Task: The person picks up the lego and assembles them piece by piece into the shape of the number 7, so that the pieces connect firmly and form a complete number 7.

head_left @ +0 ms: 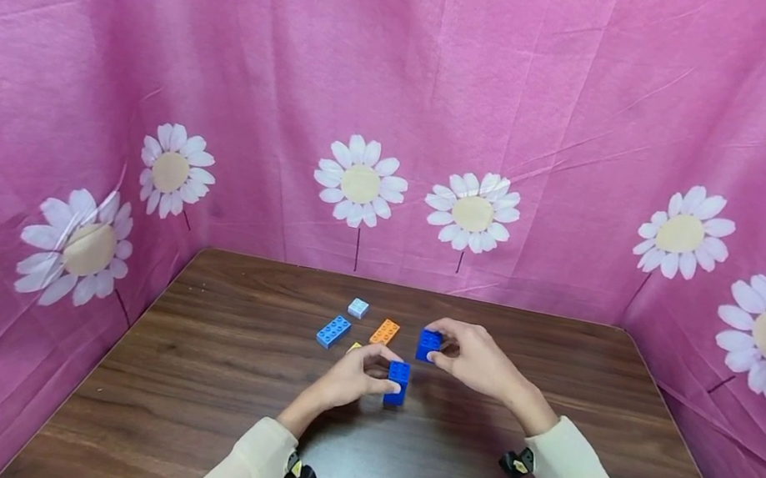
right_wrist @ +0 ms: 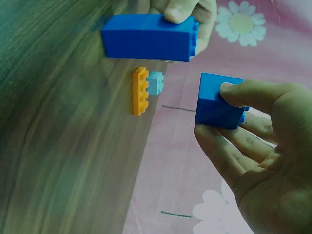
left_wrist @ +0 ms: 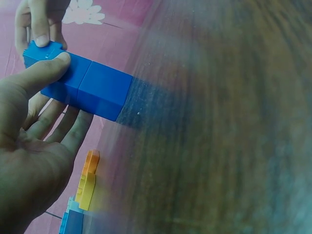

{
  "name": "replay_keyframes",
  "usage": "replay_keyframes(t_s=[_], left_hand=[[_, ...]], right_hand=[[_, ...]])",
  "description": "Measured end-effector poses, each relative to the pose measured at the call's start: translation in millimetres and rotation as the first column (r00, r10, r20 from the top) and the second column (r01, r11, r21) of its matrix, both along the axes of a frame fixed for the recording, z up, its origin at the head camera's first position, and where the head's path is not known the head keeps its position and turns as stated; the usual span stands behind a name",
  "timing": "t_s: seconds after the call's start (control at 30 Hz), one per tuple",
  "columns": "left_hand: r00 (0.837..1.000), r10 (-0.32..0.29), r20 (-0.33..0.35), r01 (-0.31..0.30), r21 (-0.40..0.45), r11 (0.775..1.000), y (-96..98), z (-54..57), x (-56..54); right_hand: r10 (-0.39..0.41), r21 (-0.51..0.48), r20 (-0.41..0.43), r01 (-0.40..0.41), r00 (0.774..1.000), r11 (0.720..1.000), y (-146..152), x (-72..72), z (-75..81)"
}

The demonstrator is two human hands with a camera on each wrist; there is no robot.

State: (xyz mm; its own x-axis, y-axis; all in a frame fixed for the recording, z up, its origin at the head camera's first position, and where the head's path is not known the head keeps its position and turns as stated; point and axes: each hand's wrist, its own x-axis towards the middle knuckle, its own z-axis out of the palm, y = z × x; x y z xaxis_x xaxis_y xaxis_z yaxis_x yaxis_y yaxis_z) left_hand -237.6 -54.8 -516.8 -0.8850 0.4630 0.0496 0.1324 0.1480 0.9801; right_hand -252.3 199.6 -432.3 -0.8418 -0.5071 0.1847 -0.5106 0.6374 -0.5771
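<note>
In the head view my left hand [head_left: 350,377] grips a stack of two dark blue building bricks [head_left: 399,372], thumb on the near side. The left wrist view shows the seam of the stack [left_wrist: 105,87], whose base meets the tabletop. My right hand [head_left: 484,364] pinches a single dark blue brick [head_left: 426,349] between thumb and fingers. That brick [right_wrist: 214,105] is held above the table, studs up, apart from the stack in the right wrist view. Beyond the left hand lie an orange brick [head_left: 385,332] and a mostly hidden yellow brick [left_wrist: 87,192].
A medium blue brick [head_left: 333,331] and a small pale blue brick [head_left: 358,308] lie further left on the brown wooden table [head_left: 215,380]. Pink cloth [head_left: 427,69] with printed daisies hangs around the back and sides.
</note>
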Motion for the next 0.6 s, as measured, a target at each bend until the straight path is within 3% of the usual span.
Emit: replay_keyframes(t_s=[0.37, 0.6], left_hand=[[1.0, -0.014, 0.02, 0.014, 0.01, 1.0, -0.5, -2.6, -0.7], [0.999, -0.02, 0.033, 0.019, 0.014, 1.0, -0.4, -1.6, -0.9]], right_hand=[[0.052, 0.011, -0.012, -0.052, 0.999, 0.999, -11.4, 10.6, 16.8], [0.107, 0.031, -0.021, -0.106, 0.994, 0.994, -20.2, 12.2, 19.3]])
